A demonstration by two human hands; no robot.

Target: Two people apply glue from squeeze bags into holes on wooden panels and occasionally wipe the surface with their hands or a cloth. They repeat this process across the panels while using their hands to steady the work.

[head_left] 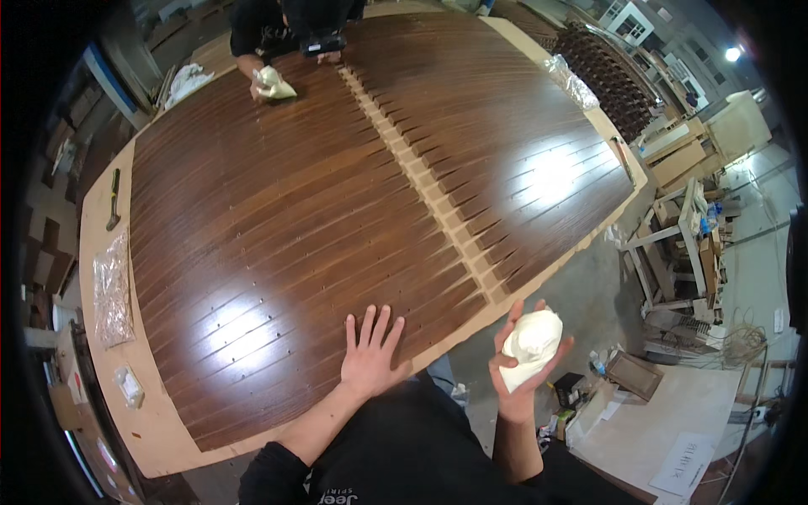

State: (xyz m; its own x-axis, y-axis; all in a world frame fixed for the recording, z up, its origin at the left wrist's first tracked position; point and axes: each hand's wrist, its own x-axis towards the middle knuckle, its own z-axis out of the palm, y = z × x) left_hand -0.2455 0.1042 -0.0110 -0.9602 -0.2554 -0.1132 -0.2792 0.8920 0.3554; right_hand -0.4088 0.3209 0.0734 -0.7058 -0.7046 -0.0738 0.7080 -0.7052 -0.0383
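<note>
Dark brown wood-grain slats lie side by side in two wide groups, dotted with small holes. Between the groups runs a pale strip, which the uneven slat ends border. My left hand rests flat on the slats near the close edge, fingers spread, holding nothing. Off that edge, to the right of the strip's near end, my right hand is raised palm up. Its fingers curl round a bulging bag of cream-coloured paste; the bag's lower end points toward my wrist.
Across the table a co-worker's hand holds a similar pointed bag over the slats. A hammer, a clear plastic packet and a small white packet lie on the left border. Wooden frames and a pale workbench stand right.
</note>
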